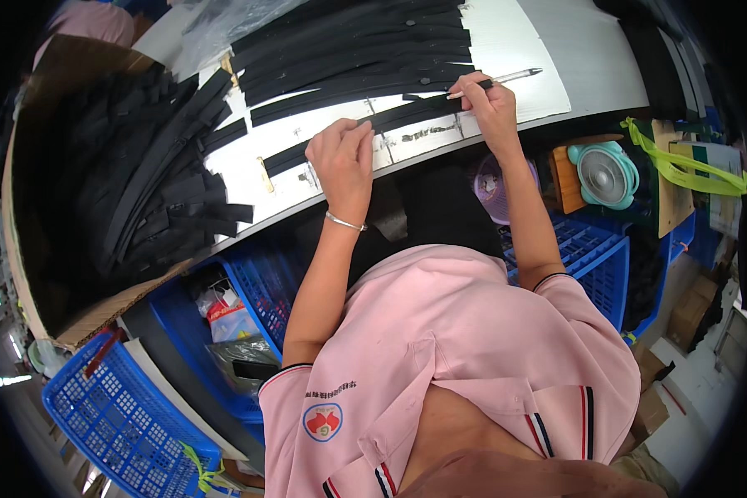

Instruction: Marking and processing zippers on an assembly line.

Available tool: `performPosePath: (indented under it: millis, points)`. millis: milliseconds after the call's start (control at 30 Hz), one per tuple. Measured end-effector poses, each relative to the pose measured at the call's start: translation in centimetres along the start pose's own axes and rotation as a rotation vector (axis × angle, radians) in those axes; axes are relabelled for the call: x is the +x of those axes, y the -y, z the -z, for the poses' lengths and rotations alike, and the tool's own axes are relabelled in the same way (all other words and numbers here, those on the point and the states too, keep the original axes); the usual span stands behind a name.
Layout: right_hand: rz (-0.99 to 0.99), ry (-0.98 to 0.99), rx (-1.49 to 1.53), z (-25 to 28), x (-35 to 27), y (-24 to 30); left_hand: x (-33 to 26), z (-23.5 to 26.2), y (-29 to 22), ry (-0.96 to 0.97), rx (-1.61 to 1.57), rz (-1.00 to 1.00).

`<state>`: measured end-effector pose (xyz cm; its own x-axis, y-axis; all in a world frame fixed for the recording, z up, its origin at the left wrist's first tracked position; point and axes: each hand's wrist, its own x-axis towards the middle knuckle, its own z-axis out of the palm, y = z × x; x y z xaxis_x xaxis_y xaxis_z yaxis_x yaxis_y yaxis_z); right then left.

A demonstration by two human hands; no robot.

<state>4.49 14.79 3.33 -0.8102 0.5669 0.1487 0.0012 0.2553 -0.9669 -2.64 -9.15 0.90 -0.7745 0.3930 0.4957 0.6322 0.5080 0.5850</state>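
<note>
A narrow black strip (415, 114), which looks like fabric tape or zipper, lies along the near edge of the white marked board (427, 133). Over its left part is my left hand (340, 162), its fingers bent and closed at the strip, a bangle on the wrist. My right hand (490, 108) pinches a slim pen (519, 75) near the strip's right end, the pen's dark end pointing to the right. Many similar black strips (349, 62) lie side by side just beyond. Part of the near strip is hidden under my left fingers.
At left a cardboard box (18, 224) is heaped with black strips (133, 166). Blue crates (585, 249) stand below the table edge, another blue basket (124, 415) at lower left. A teal fan (607, 174) is at right. Clear plastic (232, 29) lies at the back.
</note>
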Motion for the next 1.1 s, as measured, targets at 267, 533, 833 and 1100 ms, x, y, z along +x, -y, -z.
performPosePath:
  millis: [267, 533, 833, 1100]
  points:
    - [-0.043, 0.064, 0.048, 0.9, 0.2, -1.5, 3.4, -2.3, -2.4, 0.081, -0.079, -0.122]
    - [-0.042, 0.054, 0.076, 0.6, 0.4, -1.5, 10.7, -7.9, -1.4, 0.211, -0.155, -0.140]
    - [0.008, 0.032, -0.004, 0.9, 0.3, -2.1, 5.4, -7.0, -5.0, 0.229, -0.247, -0.153]
    - [0.099, 0.009, -0.091, 0.3, -0.1, -1.8, 4.4, -7.7, -4.9, 0.139, -0.165, -0.213]
